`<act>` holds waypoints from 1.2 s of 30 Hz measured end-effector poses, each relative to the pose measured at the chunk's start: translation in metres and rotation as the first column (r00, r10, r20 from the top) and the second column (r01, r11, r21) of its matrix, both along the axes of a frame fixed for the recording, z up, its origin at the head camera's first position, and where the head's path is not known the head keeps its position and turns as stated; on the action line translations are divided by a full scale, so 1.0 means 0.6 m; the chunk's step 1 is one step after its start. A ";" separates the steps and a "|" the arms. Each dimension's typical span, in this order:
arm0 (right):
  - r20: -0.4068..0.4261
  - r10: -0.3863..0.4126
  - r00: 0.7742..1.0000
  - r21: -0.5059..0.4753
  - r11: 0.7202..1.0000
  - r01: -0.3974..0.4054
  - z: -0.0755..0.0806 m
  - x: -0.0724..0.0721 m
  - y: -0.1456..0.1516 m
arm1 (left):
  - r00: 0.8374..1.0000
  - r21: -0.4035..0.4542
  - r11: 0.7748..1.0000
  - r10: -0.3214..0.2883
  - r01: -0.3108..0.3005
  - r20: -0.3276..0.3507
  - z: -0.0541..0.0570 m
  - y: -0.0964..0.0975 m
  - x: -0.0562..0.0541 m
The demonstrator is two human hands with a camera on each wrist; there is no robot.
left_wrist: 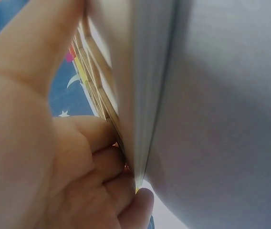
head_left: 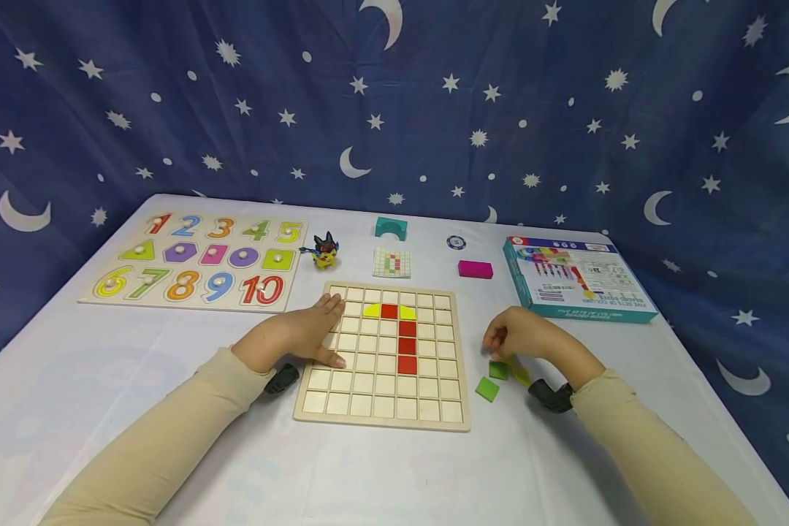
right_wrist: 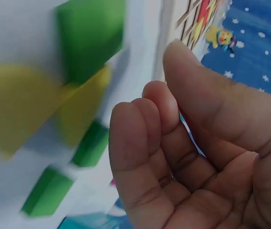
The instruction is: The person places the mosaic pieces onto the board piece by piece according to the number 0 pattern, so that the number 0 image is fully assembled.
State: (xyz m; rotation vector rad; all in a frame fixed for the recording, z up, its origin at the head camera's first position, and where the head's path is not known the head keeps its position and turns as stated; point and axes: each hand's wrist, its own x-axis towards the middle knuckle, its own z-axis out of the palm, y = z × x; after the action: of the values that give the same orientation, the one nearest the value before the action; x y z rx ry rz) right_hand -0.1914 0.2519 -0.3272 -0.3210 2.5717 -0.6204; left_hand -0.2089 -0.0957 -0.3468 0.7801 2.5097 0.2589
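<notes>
Partly under the relaxed fingers of the left hand (head_left: 302, 334), the wooden grid board (head_left: 372, 385) is lying; near the right hand (head_left: 529, 334), fingers loosely curled, seemingly empty, green square tiles (head_left: 487, 389) are resting.

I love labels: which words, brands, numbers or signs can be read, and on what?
"1 2 3 4 5": number board, top row
"6 7 8 9 10": its bottom row
"FIVE SETS OF COLUMN BEADED BOXES": box, top and side
Too small to read: other box print, chip centre.
</notes>
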 end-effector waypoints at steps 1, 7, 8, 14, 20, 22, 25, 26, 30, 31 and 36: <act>0.003 -0.007 1.000 -0.001 1.000 0.007 0.000 0.002 0.006 | 1.000 0.000 1.000 -0.001 0.001 -0.001 0.000 0.000 0.000; 0.034 -0.077 0.996 0.008 0.997 0.077 -0.003 0.018 0.036 | 1.000 -0.001 1.000 -0.004 0.004 0.000 0.001 0.000 0.000; 0.045 -0.092 0.995 0.009 0.996 0.092 -0.004 0.019 0.040 | 1.000 -0.001 1.000 -0.003 0.003 0.001 0.001 0.000 0.000; 0.088 -0.139 0.986 0.015 0.990 0.138 -0.019 0.022 0.057 | 1.000 -0.002 1.000 0.002 -0.002 0.002 -0.002 -0.001 -0.001; 0.061 -0.121 0.991 0.030 0.992 0.119 -0.026 0.028 0.054 | 1.000 -0.002 1.000 0.002 -0.002 0.003 -0.003 -0.001 -0.001; 0.046 -0.110 0.993 0.035 0.993 0.109 -0.026 0.029 0.052 | 1.000 -0.004 1.000 0.001 -0.001 0.002 -0.002 -0.001 -0.001; 0.035 -0.105 0.994 0.041 0.994 0.104 -0.027 0.031 0.049 | 1.000 -0.005 1.000 0.001 -0.001 0.002 -0.002 -0.001 -0.001; 0.034 -0.104 0.994 0.043 0.994 0.102 -0.027 0.032 0.048 | 1.000 -0.005 1.000 0.001 -0.001 0.001 -0.002 -0.001 -0.001; 0.040 -0.111 0.993 0.052 0.993 0.108 -0.025 0.034 0.047 | 1.000 -0.009 1.000 0.001 -0.001 0.002 -0.001 -0.001 0.001; 0.044 -0.111 0.993 0.053 0.993 0.109 -0.023 0.034 0.047 | 1.000 -0.010 1.000 0.001 -0.001 0.002 0.000 -0.001 0.001; 0.054 -0.104 0.993 0.071 0.992 0.100 -0.015 0.038 0.045 | 1.000 -0.006 1.000 0.000 0.000 0.002 -0.002 -0.001 0.000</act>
State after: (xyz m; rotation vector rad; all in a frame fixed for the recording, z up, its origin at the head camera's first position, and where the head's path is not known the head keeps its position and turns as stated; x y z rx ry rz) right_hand -0.1683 0.2792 -0.3361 -0.1476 2.5590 -0.5679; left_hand -0.2091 -0.0961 -0.3477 0.7773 2.5075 0.2518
